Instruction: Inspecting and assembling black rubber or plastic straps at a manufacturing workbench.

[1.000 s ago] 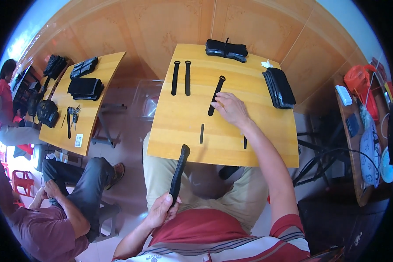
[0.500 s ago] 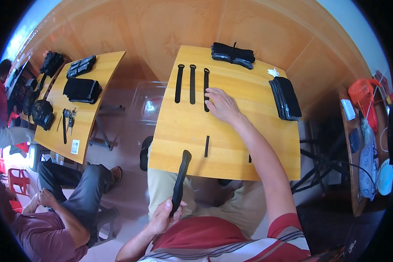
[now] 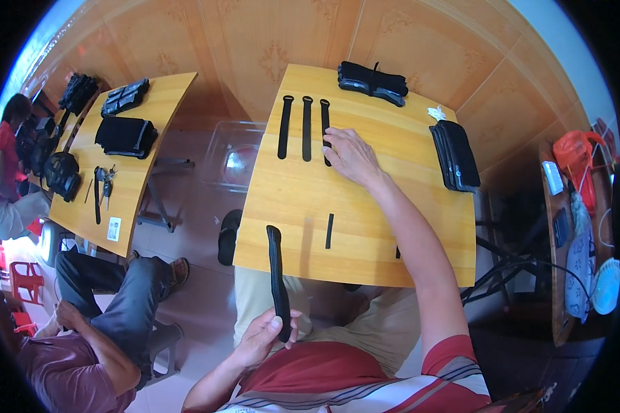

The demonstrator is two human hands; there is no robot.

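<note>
My left hand is closed around the lower end of a long, narrow black fabric piece, held nearly upright in front of the table's near edge. It looks folded or layered, with lighter lines along it. On the yellow wooden table, three black straps with looped ends lie side by side: a left strap, a middle strap and a right strap. Bent over the right strap, my right hand has its fingertips on the lower half and partly hides it.
A short black strip lies near the table's front. Bundled black fabric and a black stack sit along the far and right edges. To the left, a person sits by another table. A cluttered shelf stands right.
The right strap has shifted slightly up and left, nearer the middle strap, with my right hand on it. The black piece in my left hand has swung so its top leans left.
</note>
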